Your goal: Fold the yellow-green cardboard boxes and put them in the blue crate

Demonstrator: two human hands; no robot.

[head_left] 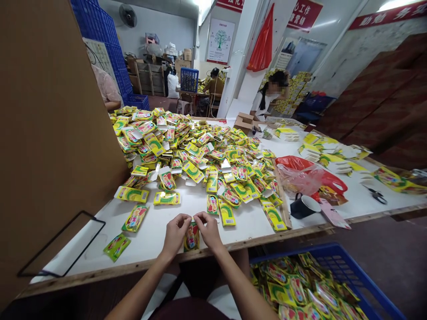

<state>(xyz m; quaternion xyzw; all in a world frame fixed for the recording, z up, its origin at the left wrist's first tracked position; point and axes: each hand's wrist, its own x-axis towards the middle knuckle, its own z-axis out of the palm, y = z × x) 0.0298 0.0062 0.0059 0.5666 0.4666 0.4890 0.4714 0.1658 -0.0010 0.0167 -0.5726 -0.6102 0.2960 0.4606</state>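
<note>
The white table (150, 235) fills the middle of the view, its wooden edge running across at 6 o'clock. At 9 o'clock a tall brown cardboard panel (50, 133) stands along the table's left side. From the centre up to 12 o'clock spreads a big heap of yellow-green packets (200, 155), loose and overlapping, with strays trailing down toward the near edge. Down at 4 o'clock, below the table, sits a blue crate (360, 266), with more of the same packets inside. At 2 o'clock a red plastic bag (310, 171) lies crumpled on the table, and just below it a black cup (302, 206) lies on its side. At 8 o'clock a black-rimmed frame (50, 242) lies flat beside the panel.

And at 6 o'clock, the action: the left hand (175, 235) and the right hand (210, 231) meet at the near edge, fingertips almost touching. Both are closed in a pinch on the top edge of one packet (192, 238), thumb against fingers. It hangs upright between the two hands, right over the table's front edge.
</note>
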